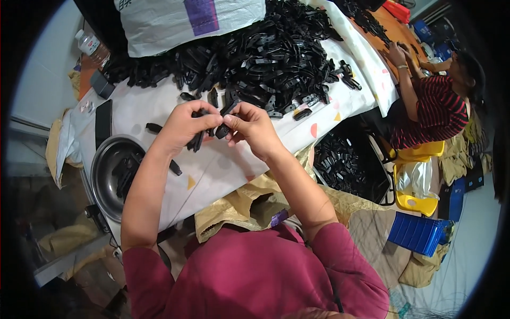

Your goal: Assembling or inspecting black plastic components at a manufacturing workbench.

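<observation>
Over the near part of the table, my left hand (183,126) and my right hand (256,131) meet with thumbs and fingertips almost touching. Between them is a small black plastic piece (222,132), pinched by my right fingers. My left fingers are closed on black plastic pieces (196,141) that poke out below the hand; how many it holds I cannot tell. Just beyond my hands spreads a large heap of similar black plastic pieces (276,58). A few loose ones lie around, such as a black piece (303,114) to the right.
A metal bowl (101,183) with black pieces stands left of my left forearm. Behind it lie a dark phone (103,122) and a plastic bottle (90,45). A white sack (159,32) rests at the back. Right, a black crate (380,186) holds more pieces; another person (435,106) works beyond.
</observation>
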The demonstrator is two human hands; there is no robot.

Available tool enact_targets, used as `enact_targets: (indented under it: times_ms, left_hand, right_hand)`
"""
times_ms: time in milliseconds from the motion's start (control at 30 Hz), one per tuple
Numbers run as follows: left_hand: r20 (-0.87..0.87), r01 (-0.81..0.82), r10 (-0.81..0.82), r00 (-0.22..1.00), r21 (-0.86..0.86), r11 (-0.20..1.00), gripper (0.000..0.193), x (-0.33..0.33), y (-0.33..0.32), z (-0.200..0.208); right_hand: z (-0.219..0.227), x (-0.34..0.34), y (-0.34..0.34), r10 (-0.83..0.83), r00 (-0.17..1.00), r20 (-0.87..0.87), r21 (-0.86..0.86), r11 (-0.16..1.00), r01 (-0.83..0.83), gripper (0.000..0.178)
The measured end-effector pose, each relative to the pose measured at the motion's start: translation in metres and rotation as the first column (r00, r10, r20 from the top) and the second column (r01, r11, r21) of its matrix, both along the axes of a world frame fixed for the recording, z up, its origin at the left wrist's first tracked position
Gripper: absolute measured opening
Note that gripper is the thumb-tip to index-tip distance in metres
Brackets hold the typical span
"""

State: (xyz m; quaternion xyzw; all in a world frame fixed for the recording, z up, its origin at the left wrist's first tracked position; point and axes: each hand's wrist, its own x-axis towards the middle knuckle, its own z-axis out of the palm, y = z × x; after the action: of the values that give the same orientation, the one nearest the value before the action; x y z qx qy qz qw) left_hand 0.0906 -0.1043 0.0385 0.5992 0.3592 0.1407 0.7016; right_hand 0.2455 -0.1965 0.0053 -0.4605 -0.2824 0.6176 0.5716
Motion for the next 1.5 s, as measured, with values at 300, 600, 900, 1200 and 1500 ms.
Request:
enact_targets:
  times_ms: [300, 600, 900, 1200, 1500]
  left_hand:
    - [0.132, 0.037, -0.048, 0.990, 0.086, 0.996, 0.029, -0.015, -0.010, 0.016]
    - [0.131, 0.182, -0.195, 0.972, 0.105, 0.978, 0.026, -0.022, -0.009, 0.024]
    - [-0.240, 0.255, -0.091, 0.966, 0.845, 0.470, 0.033, -0.026, -0.032, 0.026]
    - [-0.415, 0.364, 0.033, 0.909, 0.831, 0.421, 0.035, -0.101, -0.062, 0.024]
    - [-0.549, 0.432, 0.563, 0.618, 0.835, 0.340, 0.042, -0.174, -0.044, 0.017]
  right_hand:
    - [0.034, -0.004, -0.027, -0.122, 0.967, 0.224, 0.353, 0.935, 0.037, 0.017]
    - [0.033, -0.018, -0.034, -0.415, 0.649, 0.638, 0.636, 0.759, -0.139, 0.020]
    - [0.026, -0.023, -0.038, -0.455, 0.584, 0.673, 0.632, 0.764, -0.133, 0.028]
    - [0.007, -0.057, -0.027, -0.181, 0.522, 0.833, 0.400, 0.849, -0.344, 0.037]
    - [-0.045, -0.015, 0.084, -0.048, -0.248, 0.967, 0.059, 0.998, 0.035, 0.032]
